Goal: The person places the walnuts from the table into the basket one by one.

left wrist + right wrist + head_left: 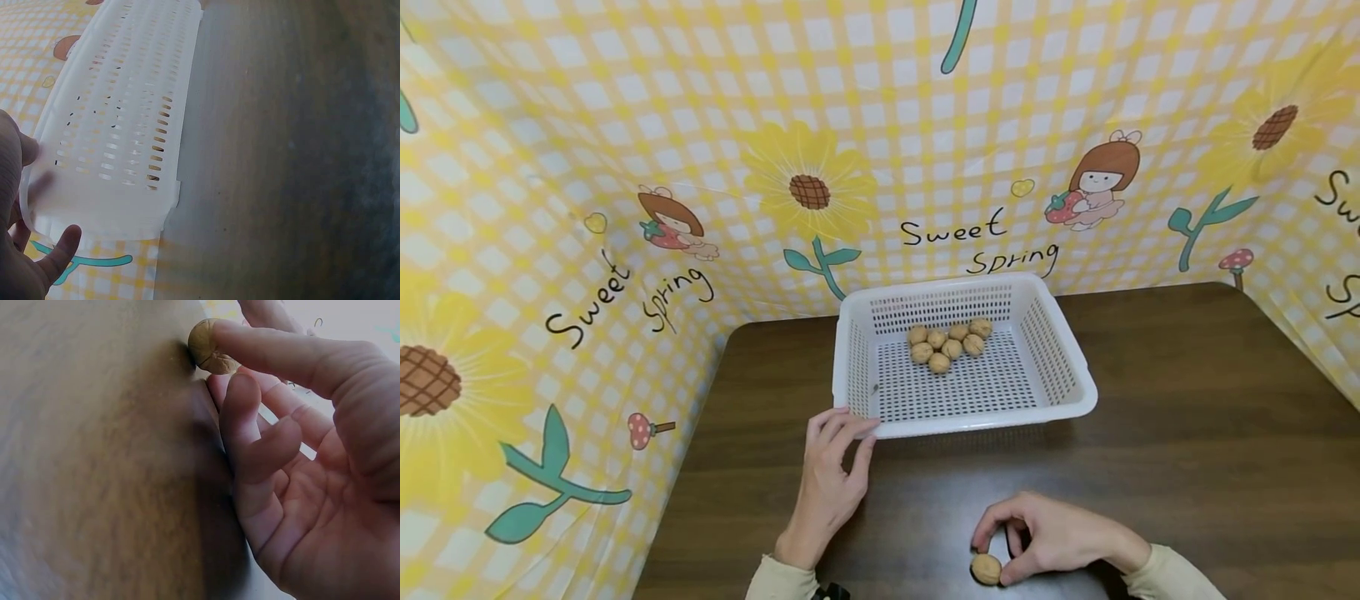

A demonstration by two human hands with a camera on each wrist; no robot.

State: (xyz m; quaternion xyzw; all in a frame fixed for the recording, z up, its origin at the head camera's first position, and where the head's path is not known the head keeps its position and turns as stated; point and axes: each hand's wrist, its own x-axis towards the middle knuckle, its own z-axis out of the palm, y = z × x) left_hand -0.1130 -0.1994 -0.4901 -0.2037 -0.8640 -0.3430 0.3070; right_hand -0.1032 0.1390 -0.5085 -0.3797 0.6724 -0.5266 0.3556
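A white plastic basket (pixel 977 427) with slotted walls stands on the table, several walnuts (pixel 951 348) grouped on its floor toward the back. My left hand (pixel 831 475) holds the basket's near left corner, fingers over the rim and thumb outside below it. The left wrist view shows this thumb (pixel 62 250) by the basket's outer wall (pixel 119 144). Lower right, my right hand (pixel 1060 533) pinches a single walnut (pixel 986 570) at the table surface, index finger on one side and thumb on the other. In the right wrist view the thumb tip overlaps the walnut (pixel 209 347).
The dark wooden table (pixel 1210 433) extends to both sides of the basket. A yellow checked cloth (pixel 895 167) printed with sunflowers hangs behind the table and along its left and right sides, close to the basket's far rim.
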